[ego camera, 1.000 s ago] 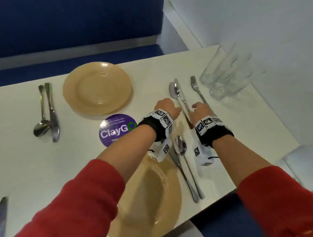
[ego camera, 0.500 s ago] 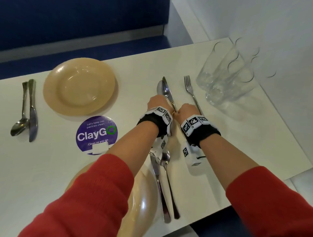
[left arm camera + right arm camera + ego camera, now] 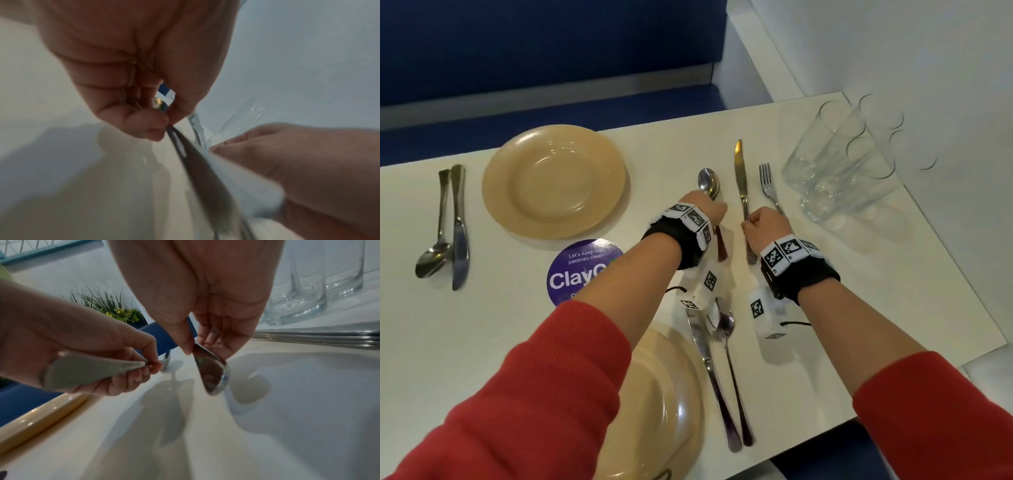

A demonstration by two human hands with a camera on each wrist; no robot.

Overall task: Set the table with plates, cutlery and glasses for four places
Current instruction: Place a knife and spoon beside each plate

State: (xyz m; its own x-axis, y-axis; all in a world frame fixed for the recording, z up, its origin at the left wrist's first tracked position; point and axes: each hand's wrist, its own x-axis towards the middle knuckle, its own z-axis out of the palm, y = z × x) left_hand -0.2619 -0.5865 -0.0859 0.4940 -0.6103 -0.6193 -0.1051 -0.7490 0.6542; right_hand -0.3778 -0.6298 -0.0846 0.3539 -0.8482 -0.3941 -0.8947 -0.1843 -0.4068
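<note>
- A round purple sticker (image 3: 582, 270) on the table (image 3: 517, 342) reads "Let's keep our pantries clean" above a large "ClayG…"; the left forearm hides the rest of the word and the line under it.
- Both wrists carry black bands with white blocks printed in black-and-white square code patterns; no readable words on them.
- The left hand (image 3: 702, 210) pinches the handle of a spoon (image 3: 709, 185) between thumb and curled fingers; the bowl sticks out beyond the knuckles toward the far edge, and the handle end pokes out behind the wrist.
- In the right wrist view the spoon's handle (image 3: 92, 368) runs through that pinch and broadens toward the camera.
- The right hand (image 3: 767, 226) grips a knife (image 3: 739, 178) by the handle, thumb on one side and fingers curled on the other; the blade points away from the person, the handle end showing below the fist.
- A fork (image 3: 768, 186) lies on the table just right of the knife, next to the right hand.
- 4 clear glasses (image 3: 839, 164) stand clustered in the far right corner.
- 1 tan plate (image 3: 554, 181) sits at the far place, with a spoon and knife (image 3: 448, 226) lying to its left.
- A second tan plate (image 3: 671, 404) sits at the near edge, with a knife and spoon (image 3: 719, 377) lying together on its right.
</note>
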